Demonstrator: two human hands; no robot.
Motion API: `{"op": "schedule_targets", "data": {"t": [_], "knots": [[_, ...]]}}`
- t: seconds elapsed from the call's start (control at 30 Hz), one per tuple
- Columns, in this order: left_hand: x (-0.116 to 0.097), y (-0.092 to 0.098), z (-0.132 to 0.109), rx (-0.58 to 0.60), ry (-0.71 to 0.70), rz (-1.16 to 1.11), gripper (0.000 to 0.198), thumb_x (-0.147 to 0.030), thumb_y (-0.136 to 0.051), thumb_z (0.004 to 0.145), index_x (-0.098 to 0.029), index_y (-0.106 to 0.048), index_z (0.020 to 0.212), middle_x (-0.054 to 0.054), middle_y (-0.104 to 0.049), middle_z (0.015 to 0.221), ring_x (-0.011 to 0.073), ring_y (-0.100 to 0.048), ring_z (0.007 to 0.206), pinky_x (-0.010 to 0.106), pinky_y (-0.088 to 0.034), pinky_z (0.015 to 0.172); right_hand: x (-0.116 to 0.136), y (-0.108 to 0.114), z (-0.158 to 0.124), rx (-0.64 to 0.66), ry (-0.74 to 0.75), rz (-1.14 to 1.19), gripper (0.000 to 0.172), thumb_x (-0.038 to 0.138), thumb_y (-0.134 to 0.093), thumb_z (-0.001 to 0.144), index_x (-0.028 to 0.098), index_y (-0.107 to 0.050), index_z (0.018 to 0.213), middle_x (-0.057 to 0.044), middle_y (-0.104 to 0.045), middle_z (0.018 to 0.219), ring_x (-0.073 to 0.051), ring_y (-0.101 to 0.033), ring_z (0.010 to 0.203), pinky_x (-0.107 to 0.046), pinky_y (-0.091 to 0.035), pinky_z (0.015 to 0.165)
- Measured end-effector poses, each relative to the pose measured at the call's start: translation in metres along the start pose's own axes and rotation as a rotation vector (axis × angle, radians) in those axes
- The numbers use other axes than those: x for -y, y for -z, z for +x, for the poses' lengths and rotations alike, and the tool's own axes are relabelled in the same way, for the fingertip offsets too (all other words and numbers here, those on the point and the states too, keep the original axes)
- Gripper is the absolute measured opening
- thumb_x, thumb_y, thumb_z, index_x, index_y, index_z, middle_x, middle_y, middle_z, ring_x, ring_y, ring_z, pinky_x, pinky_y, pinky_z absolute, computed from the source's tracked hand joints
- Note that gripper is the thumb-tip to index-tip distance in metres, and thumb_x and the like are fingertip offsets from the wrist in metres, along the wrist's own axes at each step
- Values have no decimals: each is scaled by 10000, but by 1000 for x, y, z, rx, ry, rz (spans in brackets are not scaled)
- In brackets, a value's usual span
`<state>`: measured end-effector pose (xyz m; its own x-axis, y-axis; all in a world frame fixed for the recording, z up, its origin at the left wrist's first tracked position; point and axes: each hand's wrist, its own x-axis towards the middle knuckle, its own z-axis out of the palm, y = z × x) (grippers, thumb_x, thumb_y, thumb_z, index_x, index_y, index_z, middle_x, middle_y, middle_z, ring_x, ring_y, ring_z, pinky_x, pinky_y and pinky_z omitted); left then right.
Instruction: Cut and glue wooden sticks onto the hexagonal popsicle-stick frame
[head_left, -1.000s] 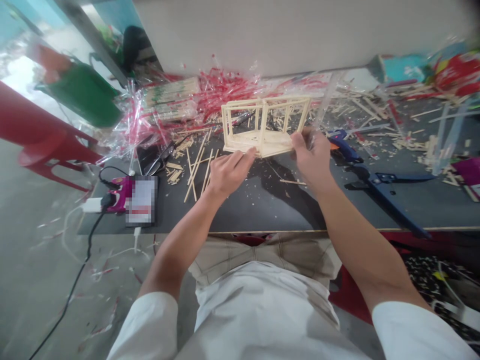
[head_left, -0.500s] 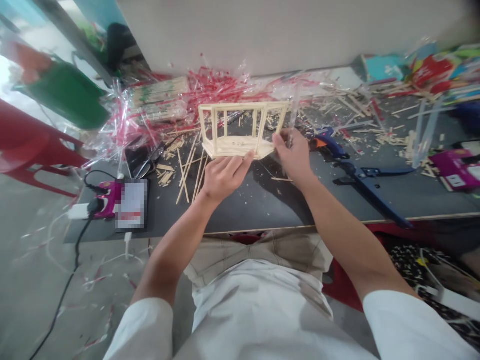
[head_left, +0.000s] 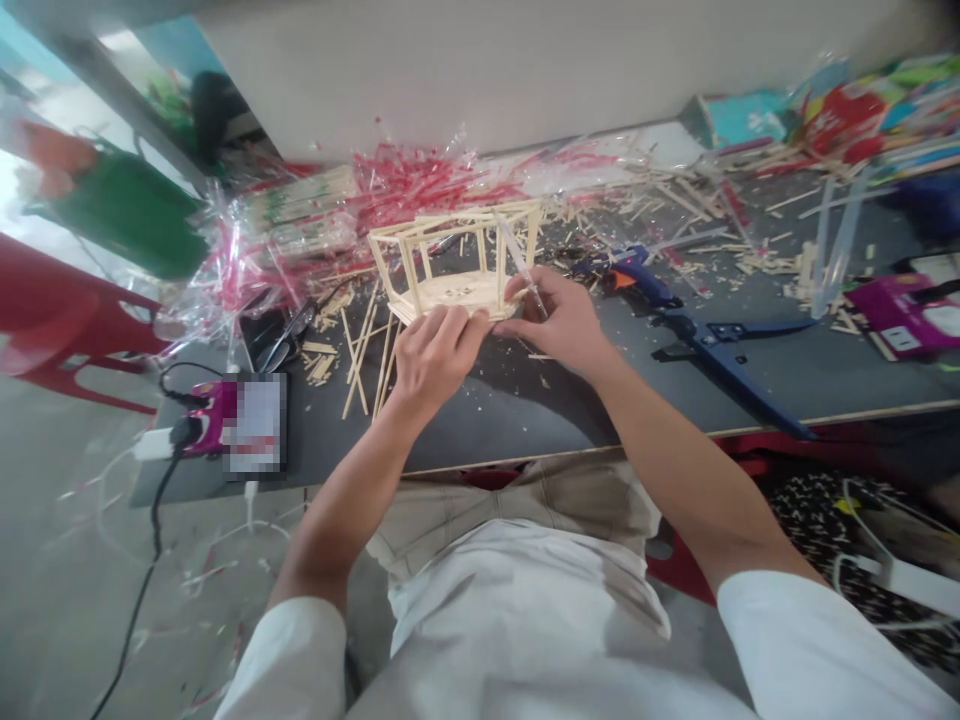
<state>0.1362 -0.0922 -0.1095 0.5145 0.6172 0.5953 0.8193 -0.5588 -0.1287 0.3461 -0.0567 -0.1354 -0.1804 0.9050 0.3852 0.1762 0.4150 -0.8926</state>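
A small open frame built of pale wooden sticks, with a flat base, uprights and a top rim, is held up over the dark table. My left hand is closed on the near edge of its base, thumb towards the right. At the base's right corner is my right hand, with thumb and fingers bent around that edge. A thin translucent stick, perhaps a glue stick, slants up from the right hand's fingers across the right uprights. The fingertips under the base are hidden.
A blue glue gun and a dark blue long-handled cutter lie to the right. Loose sticks, a phone and a purple power socket are on the left. Red-and-clear wrappers pile up behind.
The stick frame has turned and its right end has swung nearer the left. The translucent stick went from nearly upright to slanting left. My right hand shifted left, and the view moved slightly.
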Motion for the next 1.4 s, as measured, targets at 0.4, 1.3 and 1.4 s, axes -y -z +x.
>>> {"op": "schedule_targets", "data": {"t": [0.4,1.3,1.4], "knots": [[21,39,29,117,241,-335,217,-290,-526,1064,-276,-730,1140,48,-720,1187,204,-696,993,332,-544,870,-1,-2,0,-16,4,-68,461,573,-881,732,251,-617,931,96,-445,574,-102,-371,533,-281,-311,543],[7,20,33,277,221,-287,245,-237,-499,1063,-182,-737,1075,99,-772,1098,213,-719,913,315,-524,766,-3,-9,-3,-56,46,-150,431,554,-842,784,260,-592,976,81,-422,599,-122,-360,524,-307,-305,549],[8,18,32,253,228,-294,232,-236,-516,1055,-186,-742,1072,91,-779,1073,209,-717,909,307,-524,763,-3,-9,-3,-54,56,-153,429,562,-838,787,263,-589,968,83,-414,594,-122,-353,520,-306,-298,543]]}}
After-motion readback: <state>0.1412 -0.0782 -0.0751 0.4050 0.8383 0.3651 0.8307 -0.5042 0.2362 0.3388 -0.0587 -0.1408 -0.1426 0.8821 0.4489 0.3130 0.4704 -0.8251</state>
